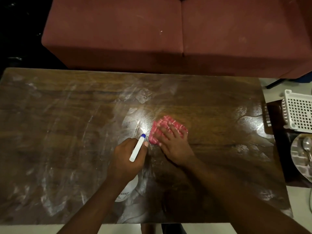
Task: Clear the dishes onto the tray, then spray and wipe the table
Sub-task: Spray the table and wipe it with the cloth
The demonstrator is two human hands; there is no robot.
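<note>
A dark wooden table (67, 132) fills the view, its top streaked with wet smears. My left hand (125, 157) grips a white spray bottle (137, 147) with a blue nozzle tip, held above the table's middle and pointing away from me; the bottle's body shows below my wrist. Just to its right, my right hand (173, 146) presses flat on a folded pink and white cloth (164, 125) that lies on the tabletop. The cloth's near part is hidden under my fingers.
A maroon sofa (168, 31) stands along the table's far edge. Off the right end, a white perforated basket (298, 112) and a steel plate (298, 154) holding a spoon (306, 146) sit on a dark low surface. Pale floor shows at the bottom.
</note>
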